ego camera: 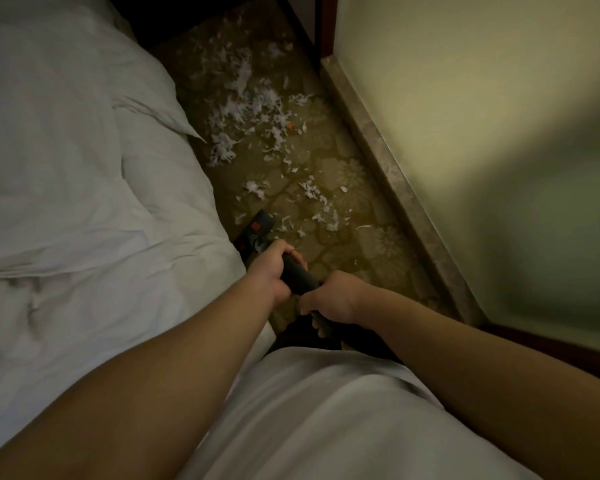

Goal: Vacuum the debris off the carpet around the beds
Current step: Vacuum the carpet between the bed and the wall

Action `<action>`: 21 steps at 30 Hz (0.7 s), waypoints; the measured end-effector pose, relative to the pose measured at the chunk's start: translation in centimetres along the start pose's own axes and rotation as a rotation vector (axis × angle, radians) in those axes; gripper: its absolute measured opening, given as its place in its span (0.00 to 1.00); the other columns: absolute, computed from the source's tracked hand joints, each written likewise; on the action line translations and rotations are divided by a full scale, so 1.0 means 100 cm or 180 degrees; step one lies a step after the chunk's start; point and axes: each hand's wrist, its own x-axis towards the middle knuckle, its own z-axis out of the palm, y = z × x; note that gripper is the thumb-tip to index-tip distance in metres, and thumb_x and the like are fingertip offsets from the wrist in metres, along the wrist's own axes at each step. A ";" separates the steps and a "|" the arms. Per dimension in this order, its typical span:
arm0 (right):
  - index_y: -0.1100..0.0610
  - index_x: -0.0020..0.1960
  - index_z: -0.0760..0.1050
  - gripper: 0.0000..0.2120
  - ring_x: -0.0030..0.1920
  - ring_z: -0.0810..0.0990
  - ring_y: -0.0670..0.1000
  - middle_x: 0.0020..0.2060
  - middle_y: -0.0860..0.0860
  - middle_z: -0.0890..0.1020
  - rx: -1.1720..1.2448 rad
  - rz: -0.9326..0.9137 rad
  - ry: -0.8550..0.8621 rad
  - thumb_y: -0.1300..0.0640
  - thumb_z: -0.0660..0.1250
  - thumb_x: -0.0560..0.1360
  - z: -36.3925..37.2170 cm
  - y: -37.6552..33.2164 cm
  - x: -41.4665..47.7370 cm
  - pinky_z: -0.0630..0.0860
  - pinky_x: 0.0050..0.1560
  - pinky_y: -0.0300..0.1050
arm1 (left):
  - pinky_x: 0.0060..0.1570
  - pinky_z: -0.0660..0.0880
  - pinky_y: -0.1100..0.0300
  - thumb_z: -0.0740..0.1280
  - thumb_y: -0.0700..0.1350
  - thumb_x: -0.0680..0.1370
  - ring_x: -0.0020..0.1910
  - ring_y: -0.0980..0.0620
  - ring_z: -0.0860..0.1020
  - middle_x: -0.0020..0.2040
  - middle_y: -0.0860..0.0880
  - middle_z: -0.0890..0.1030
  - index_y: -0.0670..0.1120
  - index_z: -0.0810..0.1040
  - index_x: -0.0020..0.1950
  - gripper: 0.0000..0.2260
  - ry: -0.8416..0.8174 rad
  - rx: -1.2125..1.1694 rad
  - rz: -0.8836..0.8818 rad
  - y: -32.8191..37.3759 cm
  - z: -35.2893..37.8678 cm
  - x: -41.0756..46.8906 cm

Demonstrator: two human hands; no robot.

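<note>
Both grips clenched round dark wand (300, 277). Left grip (276, 268) just behind vacuum head (258, 226), right grip (331, 299) further back. Wand axis points forward. Shredded debris (253, 109) on carpet (343, 174) starts just beyond head, densest well beyond. Bed (84, 168) left of head, baseboard (395, 174) right. Likely next move: push straight ahead.

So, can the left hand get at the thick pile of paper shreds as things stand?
Probably not directly: the left hand grips the vacuum handle, and the shred pile lies well ahead. But the carpet between bed and baseboard looks free, so the vacuum head could likely be pushed there.
</note>
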 end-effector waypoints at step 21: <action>0.64 0.46 0.84 0.12 0.32 0.85 0.56 0.35 0.57 0.87 0.0610 0.0317 0.0417 0.54 0.74 0.72 -0.094 0.195 -0.099 0.83 0.40 0.50 | 0.37 0.75 0.53 0.67 0.39 0.76 0.32 0.50 0.73 0.28 0.47 0.74 0.43 0.73 0.37 0.08 -0.0382 0.0097 -0.0630 -0.154 0.180 -0.052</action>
